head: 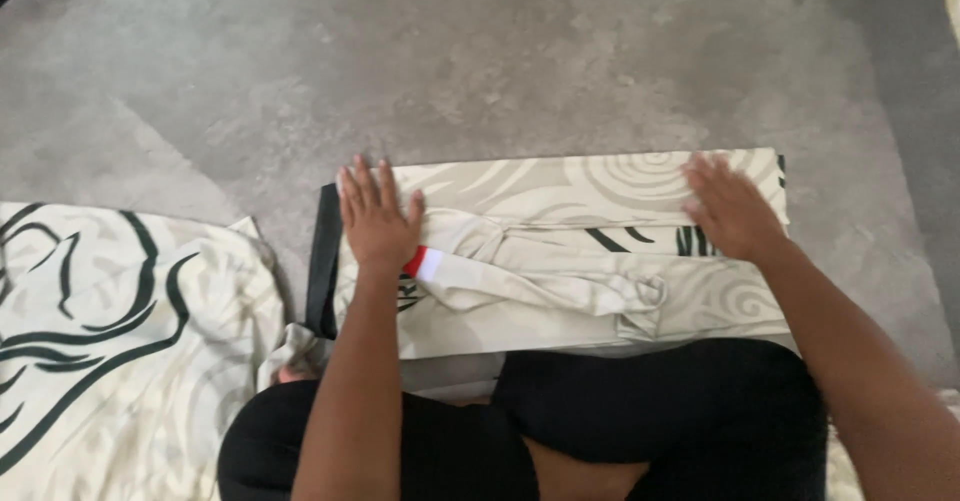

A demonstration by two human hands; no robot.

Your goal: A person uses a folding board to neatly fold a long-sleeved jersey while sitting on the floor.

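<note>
so the folded cloth (560,261), cream with pale swirls and a few black strokes, lies flat on the grey floor (500,61) right in front of the person's knees, roughly dead centre of the view. the left hand (378,216) is at about 9 o'clock on it, fingers spread and palm pressed down near the edge. the right hand (732,211) is over at 3 o'clock, also flat and open, fingers fanned toward the far edge. neither one is pinching anything, they're just pressing.

stuff that could go sideways imo: there's a loose strip or tie (560,281) running across the middle with a knotted bit toward 4 o'clock, and it makes a lump, so smoothing over it could drag the top layer and skew the fold. a black band (323,261) sticks out past the left edge at 9 o'clock, which suggests the layers aren't lined up, and pushing outward could shove it out further. a small red and white tag (425,263) pokes out just beside the left wrist too. and the loose patterned cloth (110,341) heaped at 8 o'clock sits near enough that an elbow could catch it.
</note>
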